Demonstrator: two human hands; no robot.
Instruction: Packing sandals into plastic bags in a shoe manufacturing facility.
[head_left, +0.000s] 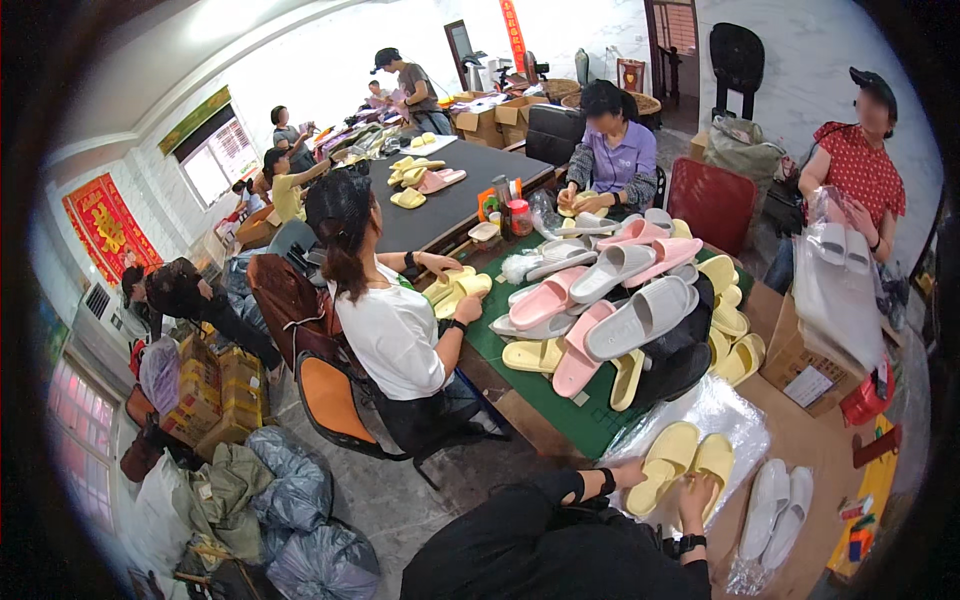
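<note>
A pair of pale yellow slippers lies side by side on a clear plastic bag on the brown tabletop. My left hand grips the heel end of the left yellow slipper. My right hand, with a dark watch on its wrist, holds the heel of the right yellow slipper. Both forearms, in black sleeves, come up from the lower edge. A bagged pair of white slippers lies just right of my right hand.
A heap of pink, grey and yellow slippers covers the green mat ahead. A person in a white top sits on an orange chair at left. A person in purple sits beyond. Another in red holds bagged slippers. A cardboard box stands right.
</note>
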